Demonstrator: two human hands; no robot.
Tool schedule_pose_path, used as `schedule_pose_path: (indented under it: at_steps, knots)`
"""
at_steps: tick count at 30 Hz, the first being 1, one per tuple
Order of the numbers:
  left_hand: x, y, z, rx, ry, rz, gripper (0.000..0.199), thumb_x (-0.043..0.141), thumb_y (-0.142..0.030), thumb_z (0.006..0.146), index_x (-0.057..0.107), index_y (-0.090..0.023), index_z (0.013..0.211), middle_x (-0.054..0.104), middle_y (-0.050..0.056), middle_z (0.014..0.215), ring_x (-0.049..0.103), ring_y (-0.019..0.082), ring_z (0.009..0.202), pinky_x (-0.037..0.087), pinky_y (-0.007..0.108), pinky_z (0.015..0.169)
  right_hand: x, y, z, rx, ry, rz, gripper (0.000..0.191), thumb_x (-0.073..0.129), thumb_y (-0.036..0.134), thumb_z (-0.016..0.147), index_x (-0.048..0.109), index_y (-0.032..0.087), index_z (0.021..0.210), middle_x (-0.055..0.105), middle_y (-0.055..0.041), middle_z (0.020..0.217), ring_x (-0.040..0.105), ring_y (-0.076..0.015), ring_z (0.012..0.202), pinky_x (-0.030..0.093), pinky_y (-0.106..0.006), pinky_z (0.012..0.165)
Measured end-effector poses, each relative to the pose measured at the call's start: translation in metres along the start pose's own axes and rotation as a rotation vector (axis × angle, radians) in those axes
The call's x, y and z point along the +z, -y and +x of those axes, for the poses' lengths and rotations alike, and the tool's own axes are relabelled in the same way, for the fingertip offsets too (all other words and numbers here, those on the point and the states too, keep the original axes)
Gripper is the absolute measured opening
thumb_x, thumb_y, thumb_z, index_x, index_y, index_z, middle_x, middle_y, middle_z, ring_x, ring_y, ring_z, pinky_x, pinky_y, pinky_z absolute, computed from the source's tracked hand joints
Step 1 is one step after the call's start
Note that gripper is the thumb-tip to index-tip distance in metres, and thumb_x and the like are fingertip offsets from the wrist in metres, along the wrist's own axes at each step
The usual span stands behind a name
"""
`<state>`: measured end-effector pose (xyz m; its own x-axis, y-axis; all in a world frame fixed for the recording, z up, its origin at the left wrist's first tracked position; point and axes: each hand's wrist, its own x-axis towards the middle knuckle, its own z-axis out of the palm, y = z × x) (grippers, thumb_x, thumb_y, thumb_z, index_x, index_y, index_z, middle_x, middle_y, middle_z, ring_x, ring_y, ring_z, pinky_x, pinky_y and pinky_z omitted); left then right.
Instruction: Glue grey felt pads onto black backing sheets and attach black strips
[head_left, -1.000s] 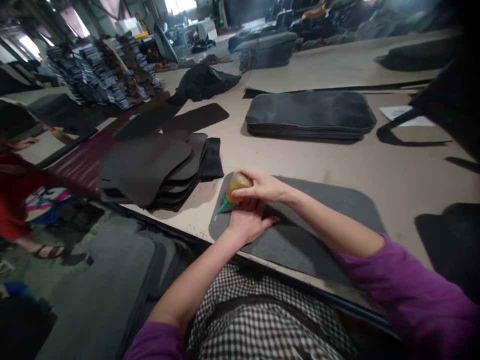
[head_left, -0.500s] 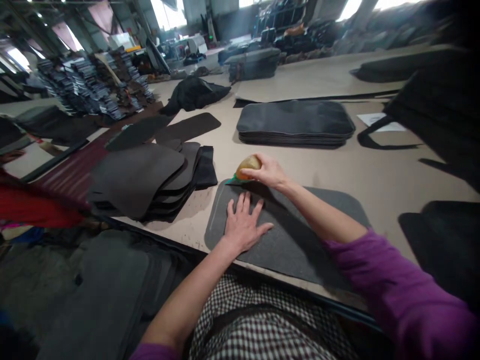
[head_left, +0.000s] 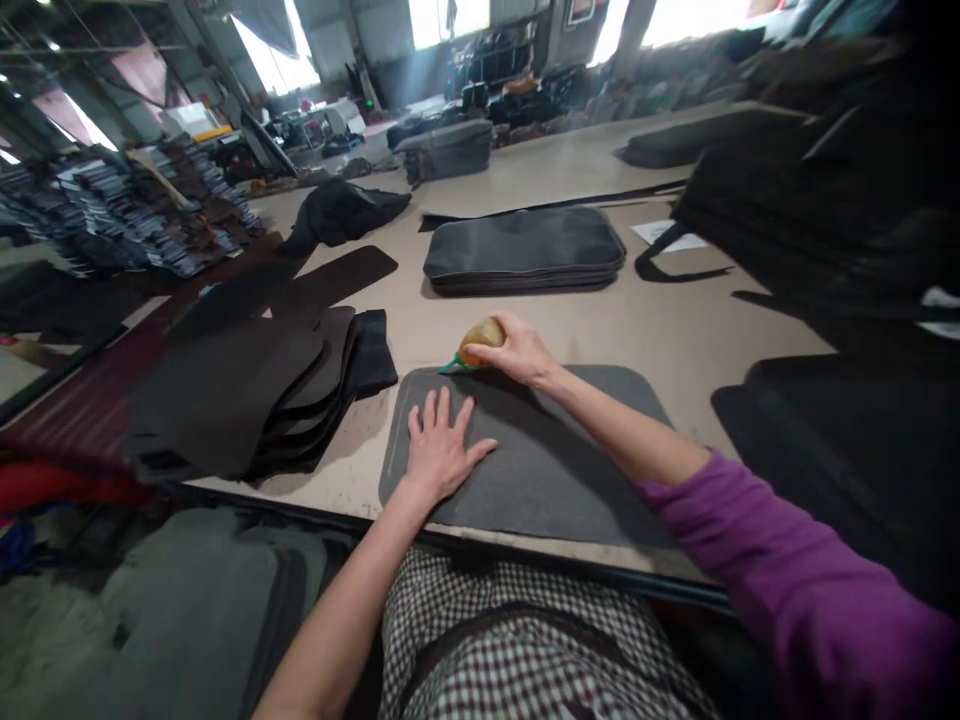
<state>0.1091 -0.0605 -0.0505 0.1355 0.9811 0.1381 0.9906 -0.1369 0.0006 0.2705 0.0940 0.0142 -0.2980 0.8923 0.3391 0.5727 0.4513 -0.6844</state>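
Note:
A dark grey panel (head_left: 555, 470) with rounded corners lies flat at the table's front edge. My left hand (head_left: 442, 450) rests on it with the fingers spread. In my right hand (head_left: 521, 350) is a squeeze bottle (head_left: 480, 340) of yellowish contents, tilted so that its green nozzle points down and left. The nozzle tip is at the panel's far edge, near the far left corner. A faint pale line runs along the panel's left side. My right hand's fingertips are wrapped round the bottle and partly hidden by it.
A neat stack of dark panels (head_left: 525, 250) stands behind. Loose dark pieces (head_left: 225, 390) are piled on the left. A black bag with a strap (head_left: 787, 230) and more dark panels (head_left: 832, 450) lie on the right. Below the table edge, at left, are further panels (head_left: 195, 600).
The view has swung to the right, so everything sits further left. The nozzle has shifted slightly along the panel's far edge. My left hand stays spread on the panel.

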Motion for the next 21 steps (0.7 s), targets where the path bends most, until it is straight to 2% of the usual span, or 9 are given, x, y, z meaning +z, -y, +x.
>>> schedule_pose_path:
  at_steps: [7,14,21]
  knots:
    - [0.001,-0.003,0.002,-0.007,0.043,0.039,0.076,0.032,-0.075,0.096,0.033,-0.034,0.16,0.024,0.016,0.169,0.02,0.04,0.155,0.023,0.066,0.119,-0.039,-0.024,-0.016,0.059,-0.023,-0.078,0.046,0.071,0.054,0.076,0.063,0.018,0.104,0.067,-0.0081,0.1,0.059,-0.0254,0.089,0.047,-0.036,0.081]
    - [0.0,-0.004,0.004,-0.008,0.082,0.097,0.075,0.029,-0.074,0.097,0.031,-0.034,0.161,0.023,0.015,0.169,0.018,0.039,0.156,0.022,0.064,0.12,-0.094,-0.056,-0.044,0.171,-0.054,-0.066,0.044,0.073,0.055,0.075,0.063,0.019,0.098,0.067,-0.0075,0.091,0.061,-0.0253,0.082,0.049,-0.038,0.076]
    - [0.005,-0.003,0.005,-0.005,0.093,0.16,0.075,0.027,-0.073,0.098,0.028,-0.033,0.162,0.021,0.015,0.17,0.017,0.039,0.156,0.022,0.062,0.12,-0.148,-0.096,-0.076,0.29,-0.155,-0.056,0.046,0.075,0.057,0.075,0.063,0.02,0.099,0.068,-0.0085,0.088,0.061,-0.025,0.075,0.051,-0.041,0.072]
